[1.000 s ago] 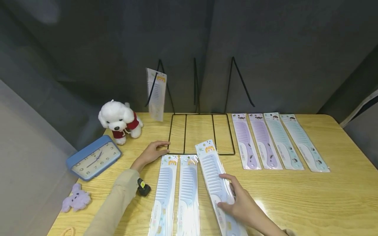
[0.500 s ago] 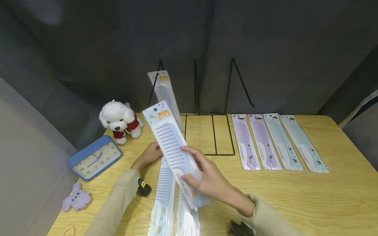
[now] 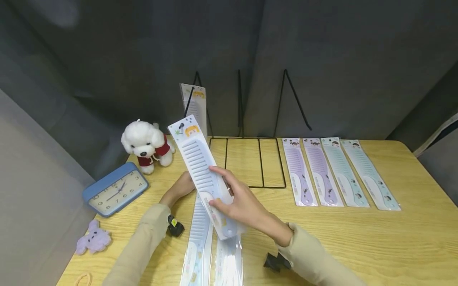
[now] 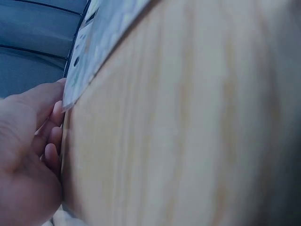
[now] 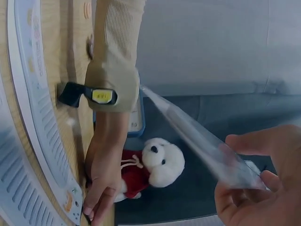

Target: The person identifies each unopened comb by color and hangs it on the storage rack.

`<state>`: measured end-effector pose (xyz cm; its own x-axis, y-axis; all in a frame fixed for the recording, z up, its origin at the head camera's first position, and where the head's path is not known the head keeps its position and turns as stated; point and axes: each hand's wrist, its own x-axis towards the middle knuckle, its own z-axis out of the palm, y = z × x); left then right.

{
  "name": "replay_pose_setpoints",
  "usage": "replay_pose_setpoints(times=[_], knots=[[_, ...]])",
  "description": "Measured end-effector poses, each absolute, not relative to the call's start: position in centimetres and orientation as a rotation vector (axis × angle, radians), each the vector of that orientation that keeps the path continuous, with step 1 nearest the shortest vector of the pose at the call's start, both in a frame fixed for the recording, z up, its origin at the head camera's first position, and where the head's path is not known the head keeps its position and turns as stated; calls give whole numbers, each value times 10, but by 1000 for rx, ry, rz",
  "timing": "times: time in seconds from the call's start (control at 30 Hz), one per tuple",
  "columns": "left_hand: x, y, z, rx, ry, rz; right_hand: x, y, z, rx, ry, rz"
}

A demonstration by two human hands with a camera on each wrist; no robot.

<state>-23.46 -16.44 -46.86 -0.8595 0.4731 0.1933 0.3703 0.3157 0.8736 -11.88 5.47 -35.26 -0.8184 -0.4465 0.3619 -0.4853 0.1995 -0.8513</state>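
Note:
My right hand [image 3: 245, 204] holds a packaged light-blue comb [image 3: 201, 165] by its lower half, thumb on one side and fingers on the other. The pack tilts, its top at the left hook of a black wire rack [image 3: 262, 165]; the hook's dark tip shows at the hang hole. Behind it, another packaged blue comb [image 3: 198, 101] hangs on that hook. At the rack's front left corner, my left hand [image 3: 181, 185], partly hidden by the held comb, grips the base wire; the right wrist view shows its fingers [image 5: 96, 200] there. Two packaged blue combs [image 3: 197, 250] lie in front, partly covered.
Two purple combs [image 3: 298, 174] and two green combs [image 3: 370, 174], all packaged, lie right of the rack. A white toy dog [image 3: 143, 139], a blue clock [image 3: 116, 190] and a purple plush [image 3: 94, 238] stand at left. A dark curtain [image 3: 322, 47] hangs behind.
My right hand has lifted the blue comb off the table and carried it up and left to the left hook. The hanging comb has swung. My left hand stays at the rack's corner.

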Motion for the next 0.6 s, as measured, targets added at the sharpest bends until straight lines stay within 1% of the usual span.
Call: replay_pose_setpoints(times=[0.13,0.27,0.37,0.43,0.6], knots=[[-234,-166,-466,684,2565,1453,-143,49,-355,837,-2454,1760],[-243,-169,-484,578,2577,1371,-181,44,-364,732,-2520,1753],[-248,-170,-494,564,2569,1358,-210,42,-371,693,-2565,1734],[-248,-170,-493,563,2570,1351,-226,40,-373,679,-2590,1714],[-247,-171,-489,568,2545,1355,-250,38,-369,679,-2643,1677]])
